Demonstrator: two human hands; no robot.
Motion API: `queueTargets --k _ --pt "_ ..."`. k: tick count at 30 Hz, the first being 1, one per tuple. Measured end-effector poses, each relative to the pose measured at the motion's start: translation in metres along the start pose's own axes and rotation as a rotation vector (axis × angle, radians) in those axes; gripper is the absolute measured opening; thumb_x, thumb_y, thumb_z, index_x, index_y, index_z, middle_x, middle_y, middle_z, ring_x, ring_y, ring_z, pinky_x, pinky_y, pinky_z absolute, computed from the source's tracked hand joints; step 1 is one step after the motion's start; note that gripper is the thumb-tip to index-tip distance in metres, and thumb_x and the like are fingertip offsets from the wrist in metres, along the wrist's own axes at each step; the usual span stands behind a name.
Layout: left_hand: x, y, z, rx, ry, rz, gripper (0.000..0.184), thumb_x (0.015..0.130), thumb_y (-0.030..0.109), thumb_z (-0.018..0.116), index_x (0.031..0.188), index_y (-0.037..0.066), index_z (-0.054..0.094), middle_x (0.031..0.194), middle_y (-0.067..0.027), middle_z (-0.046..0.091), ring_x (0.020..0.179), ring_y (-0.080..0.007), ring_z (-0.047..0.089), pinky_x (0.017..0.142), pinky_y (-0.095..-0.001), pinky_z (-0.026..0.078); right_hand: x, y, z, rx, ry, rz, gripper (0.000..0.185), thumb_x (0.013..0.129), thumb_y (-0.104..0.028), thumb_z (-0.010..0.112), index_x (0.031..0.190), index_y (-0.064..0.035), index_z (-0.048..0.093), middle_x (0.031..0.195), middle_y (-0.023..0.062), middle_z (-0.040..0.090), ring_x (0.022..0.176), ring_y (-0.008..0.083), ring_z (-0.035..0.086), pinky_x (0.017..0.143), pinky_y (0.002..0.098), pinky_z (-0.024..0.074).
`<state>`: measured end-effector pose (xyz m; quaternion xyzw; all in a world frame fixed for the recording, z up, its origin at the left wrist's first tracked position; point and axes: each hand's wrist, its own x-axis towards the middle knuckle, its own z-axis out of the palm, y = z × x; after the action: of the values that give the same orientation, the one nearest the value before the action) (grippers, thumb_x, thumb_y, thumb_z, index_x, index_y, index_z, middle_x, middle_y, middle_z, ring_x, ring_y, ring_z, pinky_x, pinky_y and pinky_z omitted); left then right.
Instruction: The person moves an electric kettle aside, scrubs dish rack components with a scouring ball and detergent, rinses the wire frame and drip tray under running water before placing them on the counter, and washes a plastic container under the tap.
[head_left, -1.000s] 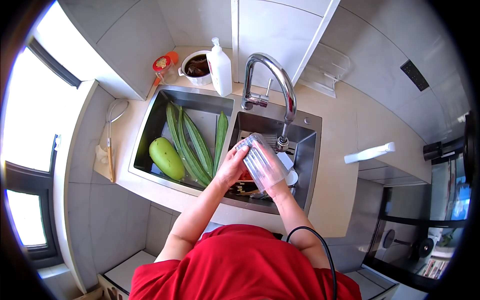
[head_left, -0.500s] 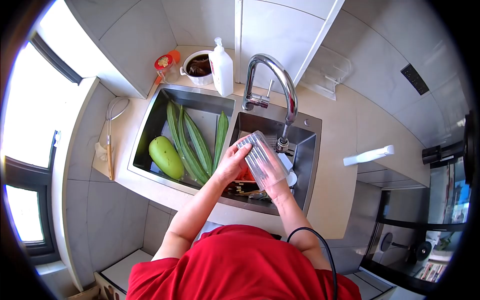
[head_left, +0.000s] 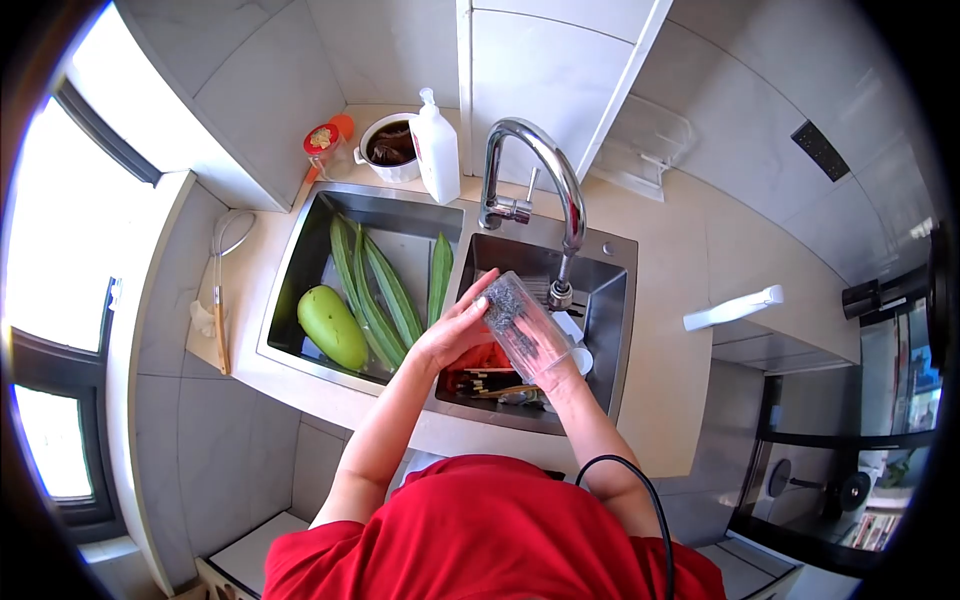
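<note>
Over the right sink basin, a clear plastic container (head_left: 524, 325) is tilted with its mouth toward me. My left hand (head_left: 455, 335) supports its far left side from outside, the thumb lying on the wall near the base. My right hand (head_left: 545, 358) reaches inside the container through its mouth, fingers pressing a grey steel wool scrubber (head_left: 505, 302) against the base end. Just beyond, the chrome faucet (head_left: 570, 215) arches over, its spout close to the container; no running water is visible. Chopsticks (head_left: 490, 382), a red item and white dishes lie in the basin below.
The left basin (head_left: 400, 205) holds a green melon-like gourd (head_left: 332, 328) and several long ridged gourds (head_left: 392, 290). Behind stand a white pump bottle (head_left: 436, 155), a pot (head_left: 390, 150) of dark liquid and a red-lidded jar (head_left: 322, 145). A whisk (head_left: 221, 300) lies left.
The container has shifted slightly left and turned in my hands. The grey scrubber now shows through its wall. My left fingers have straightened along its side.
</note>
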<state>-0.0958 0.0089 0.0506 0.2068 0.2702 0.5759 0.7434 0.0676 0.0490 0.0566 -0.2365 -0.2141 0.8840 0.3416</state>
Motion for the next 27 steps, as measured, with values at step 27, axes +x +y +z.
queueTargets --k 27 --pt "0.003 -0.014 0.021 -0.136 -0.026 0.11 0.067 0.084 0.023 0.067 0.14 0.007 0.033 0.125 -0.0085 0.052 0.111 -0.0202 0.053 0.098 -0.0381 0.042 -0.012 -0.017 0.006 -1.071 -0.1 -0.375 0.039 0.086 -0.012 0.061 0.124 -0.0041 0.053 0.123 0.0136 0.053 0.11 0.0224 0.053 0.095 0.0321 0.0425"
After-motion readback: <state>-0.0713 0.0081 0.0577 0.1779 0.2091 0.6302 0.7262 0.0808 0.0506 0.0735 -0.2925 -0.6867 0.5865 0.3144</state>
